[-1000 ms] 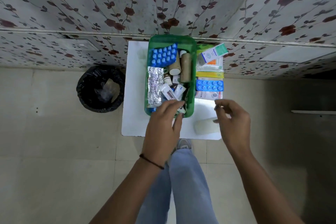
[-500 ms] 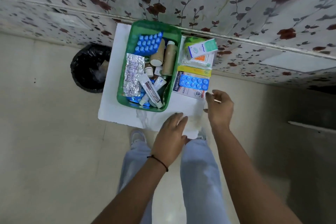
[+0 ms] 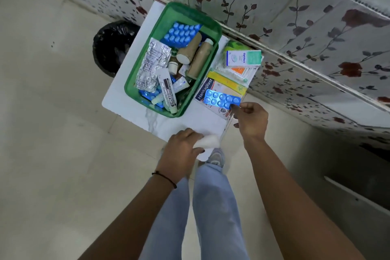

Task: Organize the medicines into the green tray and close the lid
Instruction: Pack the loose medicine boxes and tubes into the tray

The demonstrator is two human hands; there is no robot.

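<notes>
The green tray [image 3: 130, 88] stands on a small white table [image 3: 124, 82], holding blue [image 3: 181, 32] and silver [image 3: 153, 63] blister packs, brown rolls [image 3: 200, 59] and a Cipladine tube [image 3: 167, 93]. To its right lies a pile: an Optibex box [image 3: 242, 58], a yellow box [image 3: 229, 82], a Hansaplast box [image 3: 205, 91] and a blue blister strip [image 3: 221, 99] on top. My right hand [image 3: 251, 120] pinches that strip's near corner. My left hand [image 3: 182, 151] is curled around a white soft roll [image 3: 209, 141] at the table's front edge. No lid is visible.
A black-lined bin [image 3: 111, 48] stands on the floor left of the table. A flower-patterned wall [image 3: 295, 17] runs right behind the table. Something green [image 3: 234, 45] lies partly hidden under the Optibex box. My legs and a shoe [image 3: 216, 157] are below the front edge.
My left hand left the tray, came back to the table's front edge and closed on the white roll. My right hand rose to the blue strip and took its corner. The view tilted.
</notes>
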